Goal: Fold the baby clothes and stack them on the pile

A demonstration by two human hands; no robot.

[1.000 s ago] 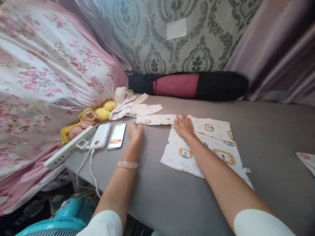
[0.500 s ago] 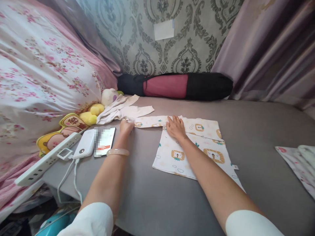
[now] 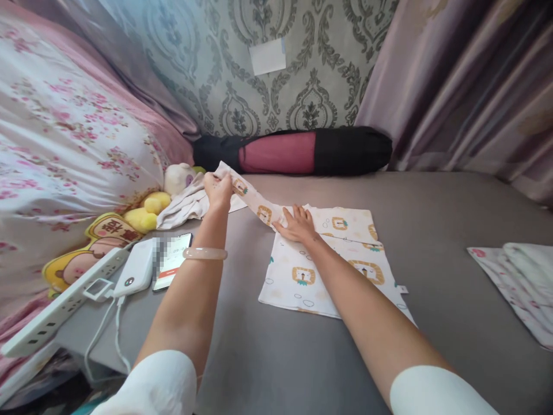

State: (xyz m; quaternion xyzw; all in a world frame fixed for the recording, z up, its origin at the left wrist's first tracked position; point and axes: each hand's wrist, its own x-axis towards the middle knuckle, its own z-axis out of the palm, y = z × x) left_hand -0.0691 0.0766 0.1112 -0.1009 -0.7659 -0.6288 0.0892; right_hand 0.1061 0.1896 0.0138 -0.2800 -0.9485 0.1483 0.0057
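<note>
A white child's top (image 3: pixel 285 288) printed with yellow lion faces lies flat on the grey sheet, partly folded over itself. Its left sleeve is lifted off the surface at the end, pinched by my left hand (image 3: pixel 218 189), which wears a pale bangle on the wrist. My right hand (image 3: pixel 298 223) rests on the cloth where that sleeve meets the body, fingers spread and pressing down. Behind my left hand, a crumpled off-white garment (image 3: pixel 184 206) lies on the sheet, partly hidden.
A phone (image 3: pixel 173 268), a white power bank (image 3: pixel 135 268) with cables and a power strip (image 3: pixel 64 305) lie on the left. Plush toys (image 3: pixel 149 210) line that side. A black and red long bag (image 3: pixel 276 153) lies along the wall. Folded cloth (image 3: pixel 518 282) sits at right.
My left hand has raised the sleeve end off the sheet, so the sleeve now slants upward. My right hand stays on the top, its thumb spread further left. The view has shifted slightly right.
</note>
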